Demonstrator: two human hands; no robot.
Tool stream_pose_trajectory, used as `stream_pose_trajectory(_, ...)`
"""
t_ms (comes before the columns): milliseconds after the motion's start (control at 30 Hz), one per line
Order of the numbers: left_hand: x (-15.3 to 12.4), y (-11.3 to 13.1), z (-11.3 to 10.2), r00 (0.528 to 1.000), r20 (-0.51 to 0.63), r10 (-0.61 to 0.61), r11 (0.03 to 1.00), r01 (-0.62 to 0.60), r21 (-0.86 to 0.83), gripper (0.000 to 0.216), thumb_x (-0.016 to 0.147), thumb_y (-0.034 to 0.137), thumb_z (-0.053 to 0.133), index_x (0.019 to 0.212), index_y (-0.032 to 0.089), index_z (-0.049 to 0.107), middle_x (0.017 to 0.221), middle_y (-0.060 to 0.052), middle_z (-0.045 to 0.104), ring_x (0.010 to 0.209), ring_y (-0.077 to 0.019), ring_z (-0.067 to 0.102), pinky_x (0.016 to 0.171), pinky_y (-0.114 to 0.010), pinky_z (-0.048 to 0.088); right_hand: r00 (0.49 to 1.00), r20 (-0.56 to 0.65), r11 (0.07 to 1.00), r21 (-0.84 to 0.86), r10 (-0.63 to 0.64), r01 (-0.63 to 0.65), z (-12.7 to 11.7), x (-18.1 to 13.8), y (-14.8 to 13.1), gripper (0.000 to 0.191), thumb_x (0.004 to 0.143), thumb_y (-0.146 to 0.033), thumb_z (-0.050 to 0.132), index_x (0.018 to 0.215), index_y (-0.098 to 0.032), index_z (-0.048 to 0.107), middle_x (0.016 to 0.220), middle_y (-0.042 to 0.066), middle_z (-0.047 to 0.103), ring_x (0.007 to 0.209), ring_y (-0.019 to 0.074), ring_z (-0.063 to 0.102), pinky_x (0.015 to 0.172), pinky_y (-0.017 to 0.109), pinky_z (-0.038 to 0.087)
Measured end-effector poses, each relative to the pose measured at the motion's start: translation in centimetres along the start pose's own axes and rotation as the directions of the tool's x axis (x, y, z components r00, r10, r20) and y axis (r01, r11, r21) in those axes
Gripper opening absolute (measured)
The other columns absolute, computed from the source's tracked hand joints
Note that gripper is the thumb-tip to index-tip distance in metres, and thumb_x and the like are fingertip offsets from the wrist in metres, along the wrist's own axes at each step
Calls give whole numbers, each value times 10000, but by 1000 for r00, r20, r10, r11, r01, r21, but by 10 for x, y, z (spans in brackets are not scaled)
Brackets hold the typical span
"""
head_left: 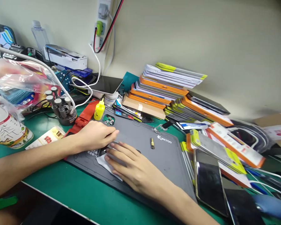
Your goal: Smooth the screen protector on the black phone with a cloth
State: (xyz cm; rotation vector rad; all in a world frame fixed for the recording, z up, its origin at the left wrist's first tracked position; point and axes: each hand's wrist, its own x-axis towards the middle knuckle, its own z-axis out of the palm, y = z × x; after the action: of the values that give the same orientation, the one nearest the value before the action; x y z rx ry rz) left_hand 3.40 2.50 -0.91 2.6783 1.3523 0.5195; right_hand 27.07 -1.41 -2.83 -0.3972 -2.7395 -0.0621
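My right hand (135, 168) lies flat with its fingers stretched over a dark, phone-like device (102, 152), most of which it covers. Under its fingers and along the near side is a white cloth or tissue (105, 164). At the device's far left end, my left hand (97, 134) is closed, its curled fingers pointing right; anything inside them is hidden. Both hands are over a grey work mat (159, 159). A small yellow-and-black tube (152, 143) lies on the mat to the right, and a yellow bottle (99, 110) stands beyond my left hand.
A small tray of metal parts (109, 120) sits at the mat's far edge. Left are a red folding piece (83, 118), a screwdriver stand (66, 117) and a white cup (9, 128). Stacked packages (154, 93) rise behind; a dark phone (210, 184) lies right.
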Motion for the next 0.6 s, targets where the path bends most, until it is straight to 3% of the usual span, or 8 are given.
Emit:
stream_pose_trajectory(267,-4,0,6,1000,-14,-4,1000,4,-19,468,1095,350,454,689,194,625,577,-1,655,531,-164,620,538,-316,247,996,-80,986,-159,37,-49,-26,-78,10,327,1059,-95,570,1311,-200,750,1268,74,809,1318,232,715,1214,475,548)
stream_pose_trajectory(367,-4,1,3,999,-2,35,999,-35,-33,416,1101,370,487,746,201,620,668,14,694,607,-159,645,542,-317,291,991,-122,982,-177,47,-68,-34,-91,16,300,1041,-51,529,1142,-211,761,1122,47,836,1089,224,801,1051,408,637)
stream_pose_trajectory(467,-4,1,2,989,40,144,988,-142,-59,281,1054,429,634,884,208,659,890,1,764,822,-181,694,672,-318,449,958,-180,947,-190,224,-258,-42,-93,23,173,1060,-172,541,1043,-223,705,971,50,812,810,227,808,743,364,661)
stream_pose_trajectory(600,-3,0,1,923,61,381,919,-371,-132,225,982,391,778,1083,204,703,1145,-61,755,1076,-236,675,981,-373,492,812,-228,799,-172,537,-576,-50,-87,29,173,1086,-267,481,963,-249,601,856,16,752,626,188,740,522,307,539)
